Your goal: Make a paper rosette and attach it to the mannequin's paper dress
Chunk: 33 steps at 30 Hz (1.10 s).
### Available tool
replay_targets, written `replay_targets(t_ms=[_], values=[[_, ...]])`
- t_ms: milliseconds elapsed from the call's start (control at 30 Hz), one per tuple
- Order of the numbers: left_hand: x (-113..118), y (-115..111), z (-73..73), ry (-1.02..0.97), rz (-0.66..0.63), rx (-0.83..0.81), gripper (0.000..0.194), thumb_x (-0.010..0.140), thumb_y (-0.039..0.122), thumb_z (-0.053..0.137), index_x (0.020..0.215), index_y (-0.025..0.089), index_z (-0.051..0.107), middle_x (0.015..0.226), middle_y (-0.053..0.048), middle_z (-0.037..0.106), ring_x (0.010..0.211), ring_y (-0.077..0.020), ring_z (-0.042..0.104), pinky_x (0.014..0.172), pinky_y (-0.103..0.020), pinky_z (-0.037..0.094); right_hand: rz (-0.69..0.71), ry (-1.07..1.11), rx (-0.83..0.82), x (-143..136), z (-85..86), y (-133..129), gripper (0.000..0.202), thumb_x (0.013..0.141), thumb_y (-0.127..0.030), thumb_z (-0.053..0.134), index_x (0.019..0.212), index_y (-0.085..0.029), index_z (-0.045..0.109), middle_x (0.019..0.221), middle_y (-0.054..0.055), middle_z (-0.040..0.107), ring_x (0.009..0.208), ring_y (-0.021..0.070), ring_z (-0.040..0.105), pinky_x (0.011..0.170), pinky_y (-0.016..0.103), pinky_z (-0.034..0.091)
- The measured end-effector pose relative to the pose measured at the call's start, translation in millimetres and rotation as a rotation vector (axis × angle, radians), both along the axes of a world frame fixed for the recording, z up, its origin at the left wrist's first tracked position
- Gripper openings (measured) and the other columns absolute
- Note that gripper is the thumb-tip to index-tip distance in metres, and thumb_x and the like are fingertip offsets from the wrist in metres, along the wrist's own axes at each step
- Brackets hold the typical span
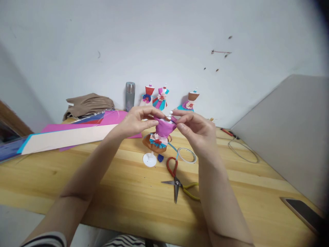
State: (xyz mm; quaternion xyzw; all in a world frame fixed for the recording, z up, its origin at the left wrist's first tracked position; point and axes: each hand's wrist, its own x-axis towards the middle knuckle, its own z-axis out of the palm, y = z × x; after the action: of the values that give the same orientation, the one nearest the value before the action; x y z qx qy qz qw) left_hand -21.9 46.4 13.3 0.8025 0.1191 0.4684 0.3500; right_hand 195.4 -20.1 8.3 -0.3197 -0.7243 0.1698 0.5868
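Observation:
A miniature dress form (164,128) stands tilted between my hands, wearing a magenta paper bodice, a pink-and-blue paper rosette (158,141) and a brown skirt (154,145). Its round white base (149,160) is near the table. My left hand (136,120) pinches the bodice's top edge on the left side, thumb in front. At the top right edge, the thumb and fingertips of my right hand (196,128) are closed on the form beside its white beaded neck (170,116). A thin dark bit shows by those fingertips; what it is I cannot tell.
Scissors (177,181) lie spread below, near a blue scrap (160,158) and a tape ring (187,155). Dressed forms (161,97) stand by the wall beside a grey bottle (130,96). Coloured sheets (69,137) lie left; a phone (303,214) and a corded tool (230,133) right.

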Motion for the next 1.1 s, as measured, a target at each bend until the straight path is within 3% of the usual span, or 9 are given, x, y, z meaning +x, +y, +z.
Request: replay_targets(t_ms=[133, 233, 600, 733, 933, 1100], values=[[1.6, -1.4, 1.1, 0.001, 0.009, 0.032, 0.019, 0.083, 0.033, 0.073, 0.091, 0.016, 0.073, 0.097, -0.008, 0.075, 0.092, -0.0179, 0.071, 0.085, -0.031, 0.058, -0.016, -0.098, 0.021, 2.0, 0.5, 1.0, 0.010, 0.086, -0.035, 0.073, 0.089, -0.026, 0.070, 0.119, 0.007, 0.072, 0.115, 0.0242, 0.066, 0.100, 0.047, 0.052], [3.7, -3.2, 2.3, -0.001, 0.007, 0.035, 0.017, 0.082, 0.032, 0.074, 0.084, 0.015, 0.070, 0.094, -0.007, 0.075, 0.090, -0.0169, 0.071, 0.085, -0.030, 0.059, -0.069, -0.143, 0.044, 0.7, -1.0, 2.3, 0.009, 0.084, -0.032, 0.073, 0.081, -0.025, 0.068, 0.118, 0.007, 0.072, 0.117, 0.0259, 0.064, 0.105, 0.052, 0.047], [10.6, -8.7, 3.7, -0.063, 0.080, 0.025, 0.014, 0.083, 0.027, 0.071, 0.088, 0.014, 0.071, 0.090, -0.007, 0.073, 0.086, -0.0165, 0.069, 0.082, -0.030, 0.057, -0.024, 0.085, -0.034, -10.2, -4.1, 4.1, 0.011, 0.082, -0.026, 0.072, 0.073, -0.024, 0.066, 0.101, 0.004, 0.075, 0.100, 0.0213, 0.071, 0.089, 0.040, 0.058], [10.8, -10.3, 3.6, -0.064, 0.100, 0.011, 0.010, 0.081, 0.022, 0.069, 0.087, 0.014, 0.071, 0.088, -0.006, 0.072, 0.084, -0.0152, 0.068, 0.080, -0.028, 0.057, -0.069, 0.053, 0.089, -7.7, -1.3, 0.2, 0.005, 0.086, -0.025, 0.069, 0.081, -0.026, 0.067, 0.107, 0.005, 0.075, 0.103, 0.0236, 0.070, 0.089, 0.045, 0.058], [11.0, -15.5, 4.9, -0.091, 0.074, 0.035, 0.005, 0.082, 0.015, 0.063, 0.085, 0.015, 0.068, 0.088, -0.005, 0.071, 0.085, -0.0145, 0.069, 0.080, -0.027, 0.057, -0.177, -0.307, 0.419, -4.3, 3.9, -4.4, 0.010, 0.083, -0.019, 0.070, 0.083, -0.030, 0.070, 0.122, 0.004, 0.070, 0.117, 0.0278, 0.063, 0.097, 0.052, 0.053], [6.3, -16.5, 7.0, -0.025, 0.005, 0.054, 0.003, 0.082, 0.017, 0.063, 0.079, 0.016, 0.063, 0.095, -0.007, 0.073, 0.093, -0.0172, 0.071, 0.085, -0.030, 0.058, -0.230, -0.329, 0.426, -4.2, 1.6, -2.4, 0.011, 0.083, -0.020, 0.070, 0.087, -0.030, 0.070, 0.124, 0.004, 0.067, 0.119, 0.0268, 0.060, 0.097, 0.052, 0.053]])
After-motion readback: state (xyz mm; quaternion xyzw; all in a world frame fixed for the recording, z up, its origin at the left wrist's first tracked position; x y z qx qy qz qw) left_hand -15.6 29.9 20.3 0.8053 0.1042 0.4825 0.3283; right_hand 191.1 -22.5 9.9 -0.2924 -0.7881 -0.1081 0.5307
